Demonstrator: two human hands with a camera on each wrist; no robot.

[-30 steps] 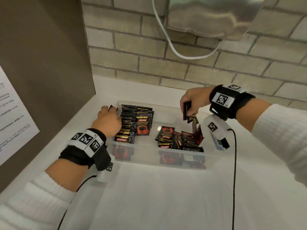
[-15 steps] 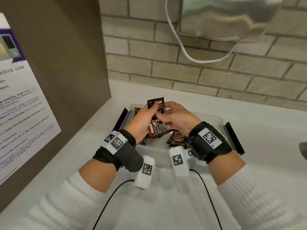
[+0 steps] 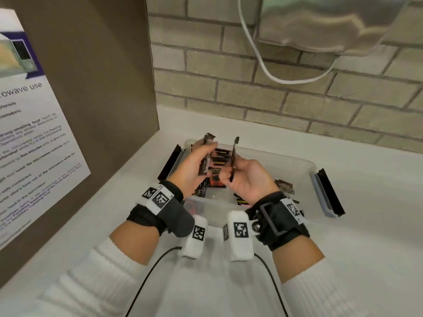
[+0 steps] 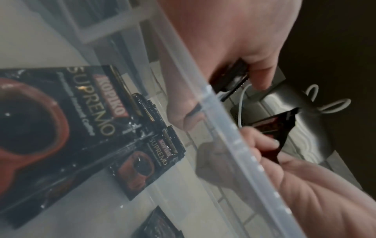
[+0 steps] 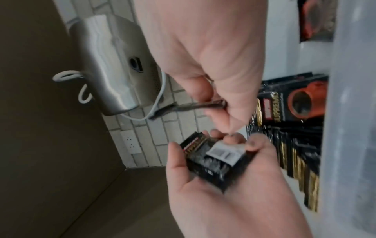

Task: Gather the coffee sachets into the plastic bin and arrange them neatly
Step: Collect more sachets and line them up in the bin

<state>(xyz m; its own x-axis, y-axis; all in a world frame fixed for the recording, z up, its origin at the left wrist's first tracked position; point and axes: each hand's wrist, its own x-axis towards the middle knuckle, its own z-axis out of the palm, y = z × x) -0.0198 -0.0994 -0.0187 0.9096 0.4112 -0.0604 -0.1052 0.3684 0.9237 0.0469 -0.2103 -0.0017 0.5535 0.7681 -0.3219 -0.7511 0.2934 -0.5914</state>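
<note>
Both hands hold sachets above the bin.
The right hand (image 3: 247, 177) pinches one Kopiko sachet (image 3: 234, 156) edge-on; the left hand (image 3: 194, 170) clutches a small stack (image 3: 206, 160); either could slip and scatter over the plastic bin (image 3: 306, 170).

Sachets (image 3: 218, 165): glossy black foil, serrated edges. Bin (image 3: 304, 177): translucent smooth plastic, black clips. Counter (image 3: 366, 225): white, smooth, matt. Behind bin: rough brick wall (image 3: 229, 88); above it brushed metal dispenser (image 3: 320, 21), probably steel. Left of bin: matt brown panel (image 3: 91, 76), paper notice (image 3: 34, 133).
</note>
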